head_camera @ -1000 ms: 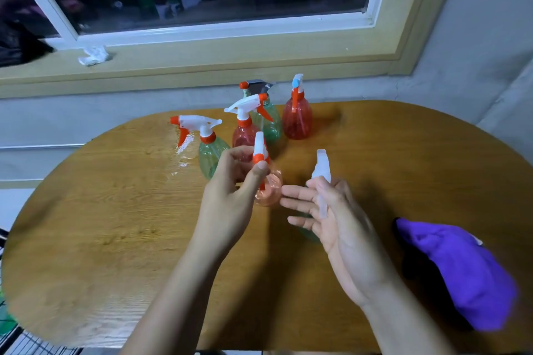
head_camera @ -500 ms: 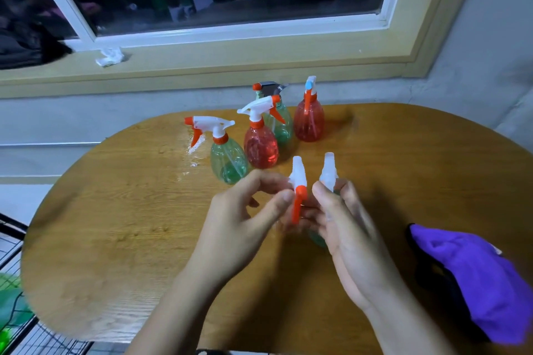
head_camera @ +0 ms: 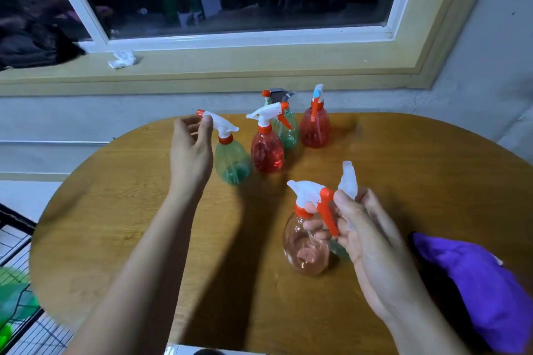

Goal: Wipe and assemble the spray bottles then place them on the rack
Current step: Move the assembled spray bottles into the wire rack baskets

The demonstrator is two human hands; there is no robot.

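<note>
My right hand (head_camera: 366, 239) grips a pale pink spray bottle (head_camera: 305, 251) by its neck, under the white and orange trigger head. The same hand holds a second white sprayer head (head_camera: 349, 179); a bit of green bottle (head_camera: 340, 251) shows behind the fingers. My left hand (head_camera: 190, 150) is at the back left, thumb and fingers curled round the nozzle end of a green spray bottle (head_camera: 232, 161) standing on the wooden table (head_camera: 138, 239). Next to it stand a red bottle (head_camera: 266, 153), another green bottle (head_camera: 287, 132) and a second red bottle (head_camera: 315, 128).
A purple cloth (head_camera: 476, 282) lies at the table's right edge. A black wire rack (head_camera: 17, 242) with something green in it stands below the table at the lower left. A crumpled white tissue (head_camera: 122, 59) sits on the window sill.
My left hand let go of the pink bottle and moved back left to the green bottle's sprayer. My right hand now holds the pink bottle along with the white-headed one.
</note>
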